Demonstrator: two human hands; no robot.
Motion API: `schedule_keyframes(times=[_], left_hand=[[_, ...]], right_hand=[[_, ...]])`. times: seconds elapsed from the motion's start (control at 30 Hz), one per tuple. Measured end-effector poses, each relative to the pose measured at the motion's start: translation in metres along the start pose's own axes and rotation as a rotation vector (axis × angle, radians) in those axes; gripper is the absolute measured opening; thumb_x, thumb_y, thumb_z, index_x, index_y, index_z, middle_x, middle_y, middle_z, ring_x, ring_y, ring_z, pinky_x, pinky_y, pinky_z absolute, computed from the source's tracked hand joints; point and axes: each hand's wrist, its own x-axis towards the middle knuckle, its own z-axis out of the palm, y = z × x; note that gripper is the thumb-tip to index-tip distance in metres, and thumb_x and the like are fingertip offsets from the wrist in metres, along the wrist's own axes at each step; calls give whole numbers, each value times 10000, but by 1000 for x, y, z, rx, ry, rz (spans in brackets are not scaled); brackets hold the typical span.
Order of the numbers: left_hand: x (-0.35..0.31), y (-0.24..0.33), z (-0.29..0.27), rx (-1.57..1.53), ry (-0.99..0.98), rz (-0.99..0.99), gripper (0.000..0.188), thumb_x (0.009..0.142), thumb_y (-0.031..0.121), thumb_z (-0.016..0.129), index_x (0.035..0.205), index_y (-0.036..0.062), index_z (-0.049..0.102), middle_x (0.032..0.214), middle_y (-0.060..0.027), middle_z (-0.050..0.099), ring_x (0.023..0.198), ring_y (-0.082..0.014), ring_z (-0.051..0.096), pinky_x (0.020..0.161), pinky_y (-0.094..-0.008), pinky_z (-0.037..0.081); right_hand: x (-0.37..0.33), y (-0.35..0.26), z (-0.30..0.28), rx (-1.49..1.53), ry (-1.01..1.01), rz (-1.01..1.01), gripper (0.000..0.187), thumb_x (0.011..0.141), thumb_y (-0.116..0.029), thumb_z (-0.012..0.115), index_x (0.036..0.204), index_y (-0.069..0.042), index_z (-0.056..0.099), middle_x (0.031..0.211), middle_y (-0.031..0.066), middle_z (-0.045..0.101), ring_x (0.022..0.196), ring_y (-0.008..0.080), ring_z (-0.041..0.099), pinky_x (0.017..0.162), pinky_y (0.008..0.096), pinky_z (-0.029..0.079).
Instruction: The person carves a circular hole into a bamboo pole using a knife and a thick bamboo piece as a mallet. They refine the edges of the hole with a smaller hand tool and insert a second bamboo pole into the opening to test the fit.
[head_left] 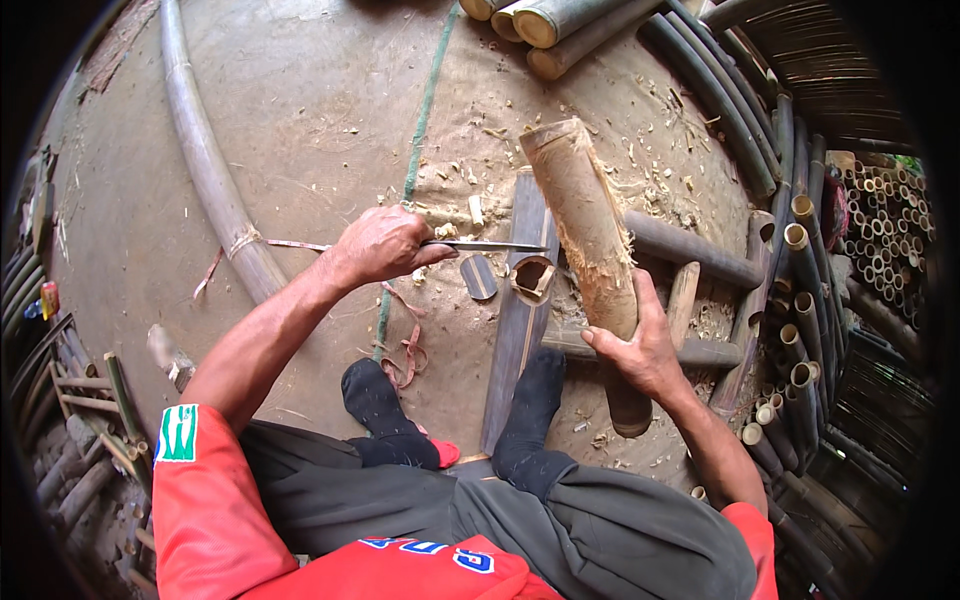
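From the head view I noted the left hand (388, 243) gripping a knife (485, 245), which pointed across a bamboo pole (516, 335) near its cut hole (532, 279). The right hand (645, 348) held a log (585, 225), frayed along one side. Chips (475, 209) lay on the floor (310, 130).

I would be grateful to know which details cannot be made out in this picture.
Head view: held end of the thin dark metal blade, covered by the left hand.
Head view: most fingertips of the right hand, behind the thick, frayed brown wooden cylinder.
Head view: far ends of the stacked grey bamboo poles, cut off by the top edge.
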Motion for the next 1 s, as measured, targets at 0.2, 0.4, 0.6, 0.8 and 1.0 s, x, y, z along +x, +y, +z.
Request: schedule_keyframes(times=[0.2, 0.4, 0.6, 0.8, 1.0], left_hand=[[1, 0, 5, 28, -23, -22, 608, 1000, 572, 660, 778, 14, 758, 663, -223, 663, 673, -415, 698, 643, -514, 551], [5, 0, 6, 41, -48, -60, 636, 979, 596, 672, 767, 1, 747, 666, -228, 666, 678, -421, 705, 633, -518, 549], [7, -8, 9, 25, -37, -45, 634, 969, 586, 692, 755, -9, 730, 679, -238, 669, 686, -433, 703, 629, -518, 552], [15, -8, 6, 46, -114, -61, 664, 956, 611, 695, 779, -28, 727, 738, -240, 710, 769, -426, 741, 681, -515, 590], [15, -16, 14, 4, -67, -26, 677, 957, 623, 692, 762, -24, 724, 680, -237, 669, 721, -433, 715, 655, -522, 570]], right_hand=[[-1, -2, 5, -33, -20, -63, 798, 819, -223, 860, 1474, -30, 448, 1262, 200, 680, 1167, 300, 678, 1034, 433, 520], [6, -2, 16, -451, -224, 72, 687, 855, -226, 793, 1407, -23, 438, 1184, 300, 711, 1057, 447, 725, 906, 531, 573], [18, -33, 7, -153, -126, 12, 654, 861, -209, 790, 1384, -16, 447, 1162, 277, 713, 1057, 396, 735, 910, 518, 578], [34, -29, 1, -444, -392, 266, 727, 850, -301, 807, 1411, -1, 454, 1108, 278, 726, 1016, 394, 748, 924, 501, 568], [21, -40, 14, -181, -144, 176, 687, 841, -281, 805, 1367, 22, 483, 1177, 292, 714, 1082, 442, 730, 939, 500, 567]])
